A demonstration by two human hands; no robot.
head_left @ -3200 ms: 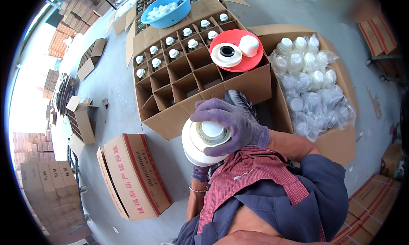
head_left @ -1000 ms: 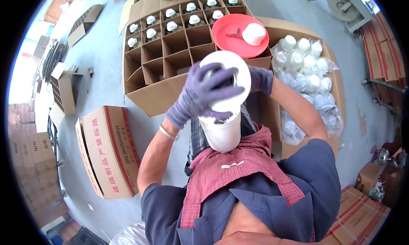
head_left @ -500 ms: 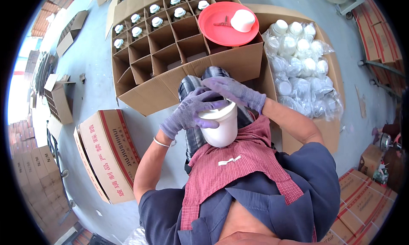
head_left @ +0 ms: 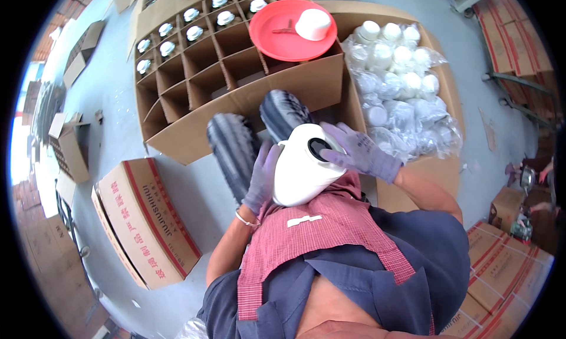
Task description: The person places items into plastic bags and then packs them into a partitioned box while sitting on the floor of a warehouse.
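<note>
A smooth white rounded vessel [head_left: 302, 173] like a jug rests on my lap, tilted, against the apron. On its upper end is a glossy black round part [head_left: 319, 149]; whether this is an opening or a lid insert, I cannot tell. My left hand [head_left: 263, 177], in a purple-grey glove, presses along the vessel's left side with its fingers together. From the right, my gloved right hand [head_left: 355, 152] grips the upper end, its thumb beside the black part. The fingers on the far side are partly hidden.
Ahead stands a divided carton [head_left: 247, 94] with white-capped bottles in several cells. A red plastic dish [head_left: 268, 41] on it holds a white cup-like piece [head_left: 312, 25]. To the right, an open carton has white bagged containers [head_left: 404, 73]. A closed carton [head_left: 141, 218] sits at left.
The vessel has turned and tilted, bringing the black round part into view. My right hand moved from its far rim to the right side; my left slid lower along the left side.
</note>
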